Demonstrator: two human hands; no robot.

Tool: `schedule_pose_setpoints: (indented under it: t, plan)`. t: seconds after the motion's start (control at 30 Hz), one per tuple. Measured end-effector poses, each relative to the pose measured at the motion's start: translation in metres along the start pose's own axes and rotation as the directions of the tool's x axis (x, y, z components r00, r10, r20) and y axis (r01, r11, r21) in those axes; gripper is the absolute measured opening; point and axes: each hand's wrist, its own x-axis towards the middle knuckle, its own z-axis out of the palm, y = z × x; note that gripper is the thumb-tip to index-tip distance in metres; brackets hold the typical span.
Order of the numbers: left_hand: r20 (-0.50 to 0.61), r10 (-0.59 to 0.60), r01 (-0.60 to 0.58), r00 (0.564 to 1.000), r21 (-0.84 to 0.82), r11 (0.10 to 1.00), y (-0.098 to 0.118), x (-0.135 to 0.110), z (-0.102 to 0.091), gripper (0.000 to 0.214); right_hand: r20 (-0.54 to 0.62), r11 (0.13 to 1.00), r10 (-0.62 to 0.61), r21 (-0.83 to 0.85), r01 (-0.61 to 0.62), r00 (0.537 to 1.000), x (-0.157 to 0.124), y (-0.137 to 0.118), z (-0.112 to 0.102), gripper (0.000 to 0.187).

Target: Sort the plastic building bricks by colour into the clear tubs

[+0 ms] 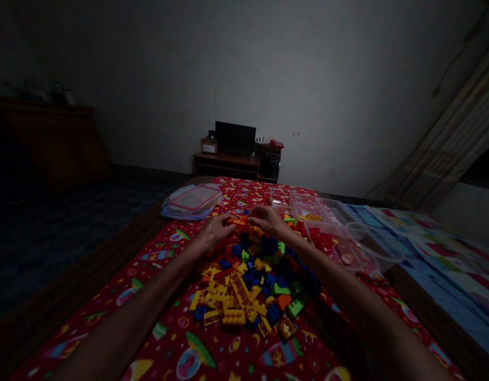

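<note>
A heap of plastic building bricks (252, 286), yellow, blue, green, orange and red, lies on a red patterned cloth (212, 354). Both my arms reach over the heap to its far side. My left hand (215, 230) and my right hand (268, 219) meet there, fingers curled on orange bricks (241, 223) between them. Which hand holds which brick is unclear in the dim light.
Clear plastic containers (327, 233), one with red bricks, stand to the right. Stacked container lids (192, 202) lie at the far left of the cloth. A low wooden stand with a dark screen (235, 138) is against the wall. Another patterned cloth (446, 248) lies right.
</note>
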Motion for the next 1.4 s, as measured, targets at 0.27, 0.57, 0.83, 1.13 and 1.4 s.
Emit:
schedule_pose_setpoints:
  t: [0.27,0.57,0.83,1.13,1.4]
  plan:
    - [0.015,0.05,-0.051,0.999,0.06,0.997,0.008,0.0,0.003,0.036,0.09,0.978,-0.032,-0.202,0.049,0.995,-0.018,-0.011,-0.005,0.032]
    - [0.222,0.081,-0.102,0.972,0.082,0.991,0.002,-0.003,0.0,0.043,-0.13,0.956,0.109,-0.258,-0.14,0.985,0.007,0.028,-0.058,0.034]
    - [0.362,0.041,-0.163,0.931,0.312,0.936,0.011,-0.013,-0.01,0.047,-0.305,0.728,0.374,-0.488,-0.481,0.876,0.05,0.072,-0.1,0.038]
    - [0.296,0.075,-0.17,0.952,0.309,0.936,0.018,-0.011,-0.011,0.047,-0.246,0.73,0.325,-0.549,-0.407,0.913,0.051,0.078,-0.089,0.028]
    - [0.144,0.034,-0.069,0.989,0.251,0.966,0.023,-0.008,-0.005,0.05,0.221,0.812,0.213,-0.581,-0.047,0.952,-0.004,0.041,-0.091,0.019]
